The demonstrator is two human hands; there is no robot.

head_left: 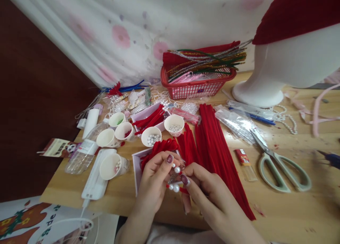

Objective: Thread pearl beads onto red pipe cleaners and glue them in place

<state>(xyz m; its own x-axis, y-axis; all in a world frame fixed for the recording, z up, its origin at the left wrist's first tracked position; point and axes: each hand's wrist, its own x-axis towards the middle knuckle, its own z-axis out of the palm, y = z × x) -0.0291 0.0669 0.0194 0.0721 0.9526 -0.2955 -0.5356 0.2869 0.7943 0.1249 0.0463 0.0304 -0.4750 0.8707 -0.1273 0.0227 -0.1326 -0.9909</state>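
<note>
Wooden table (292,215) carried the work, with a flowered cloth (148,20) hanging behind its far edge. Near the front edge, at the middle, the left hand (156,180) and the right hand (207,190) met fingertip to fingertip, both pinched shut on a short red pipe-cleaner piece (183,190) strung with white beads (175,188). Just behind the hands lay a white tray (136,169) of red pieces, and beside it a long bundle of red pipe cleaners (212,144) ran from mid-table toward the front edge. Paper cups (174,125) holding beads stood left of centre. Green-handled scissors (281,166) lay toward the right edge. A red basket (196,86) of mixed pipe cleaners stood at the far edge, next to a white mannequin head base (260,91).
</note>
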